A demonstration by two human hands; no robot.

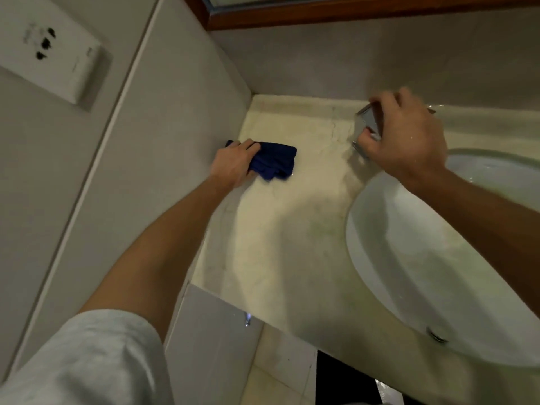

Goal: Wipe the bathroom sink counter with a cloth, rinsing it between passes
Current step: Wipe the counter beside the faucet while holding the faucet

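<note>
Basically: pale stone worktop [292,229] runs from the near edge to the far left corner, blotchy, detail soft. White sink [409,258] at right, cut off by the frame edge; drain [436,336] just visible near. Left hand [233,165] grips a bunched dark blue cloth [274,163] lying on the worktop against the left wall, fingers curled over it. Right hand [406,135] is wrapped over a chrome faucet [369,121] at the far rim, mostly hiding it. Wall socket [55,51] far left, blurred.

Pale counter [280,229] bears blue cloth [274,160], perhaps a tap [368,124].
</note>
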